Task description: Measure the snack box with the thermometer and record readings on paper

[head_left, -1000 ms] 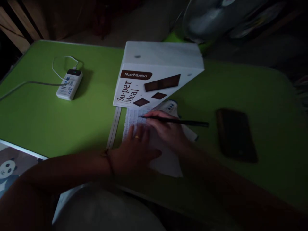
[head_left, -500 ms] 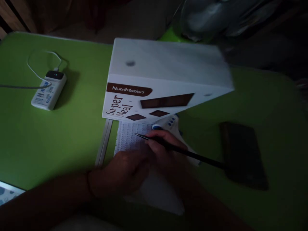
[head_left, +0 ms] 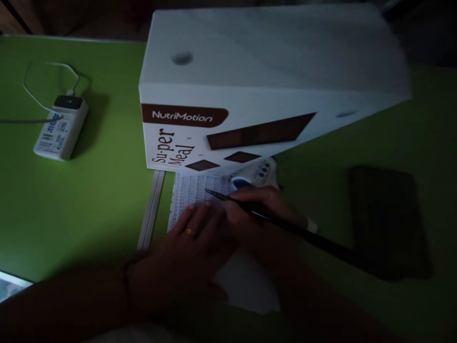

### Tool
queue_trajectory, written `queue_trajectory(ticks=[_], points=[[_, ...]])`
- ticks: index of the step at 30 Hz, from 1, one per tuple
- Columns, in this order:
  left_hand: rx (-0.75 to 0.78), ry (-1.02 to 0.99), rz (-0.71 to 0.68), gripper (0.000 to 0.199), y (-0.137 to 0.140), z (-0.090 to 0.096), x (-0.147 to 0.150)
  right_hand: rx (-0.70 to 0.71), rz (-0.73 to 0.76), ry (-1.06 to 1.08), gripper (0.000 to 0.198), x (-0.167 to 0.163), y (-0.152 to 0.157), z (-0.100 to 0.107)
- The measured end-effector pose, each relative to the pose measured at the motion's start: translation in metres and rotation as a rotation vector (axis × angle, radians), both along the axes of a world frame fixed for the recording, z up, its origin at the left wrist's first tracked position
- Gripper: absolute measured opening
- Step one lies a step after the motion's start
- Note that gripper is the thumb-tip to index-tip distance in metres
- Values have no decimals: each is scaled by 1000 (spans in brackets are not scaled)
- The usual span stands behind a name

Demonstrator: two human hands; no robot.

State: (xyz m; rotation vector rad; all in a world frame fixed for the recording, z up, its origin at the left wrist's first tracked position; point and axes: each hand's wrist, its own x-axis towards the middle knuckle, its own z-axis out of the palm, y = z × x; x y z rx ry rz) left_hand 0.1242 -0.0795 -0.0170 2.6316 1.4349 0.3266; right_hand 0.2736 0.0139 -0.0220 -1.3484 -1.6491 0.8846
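Observation:
My right hand is closed around a long, dark pen, its thin metallic tip over the paper. Under the tip lies a sheet of paper covered in rows of small printed or written marks. My left hand, with a ring on one finger, lies flat across the sheet, fingers stretched out beside the right hand. Part of the paper is hidden by both hands. Just beyond my right hand sits a white and blue object, partly covered; its kind is unclear.
A large white NutriMotion box stands right behind the paper. To its left are a grey metal strip and a white power bank with a cable. A dark, flat rectangular object lies right on the green table.
My left hand has uncurled and now lies flat on the paper. My right hand still holds the pen near the same spot. The view has come closer to the box.

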Motion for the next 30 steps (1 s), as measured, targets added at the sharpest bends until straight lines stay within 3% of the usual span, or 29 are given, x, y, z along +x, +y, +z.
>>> queue_trajectory(ticks=[5, 11, 17, 25, 30], points=[[185, 57, 58, 89, -7, -14, 6, 187, 120, 7, 7, 5, 7, -13], [138, 54, 86, 79, -8, -11, 8, 126, 96, -78, 9, 5, 6, -15], [188, 21, 88, 63, -8, -15, 9, 27, 127, -110, 6, 5, 2, -10], [114, 45, 58, 76, -7, -6, 6, 83, 160, -73, 4, 0, 3, -11], [188, 51, 110, 57, -8, -10, 8, 75, 144, -62, 5, -4, 2, -6]])
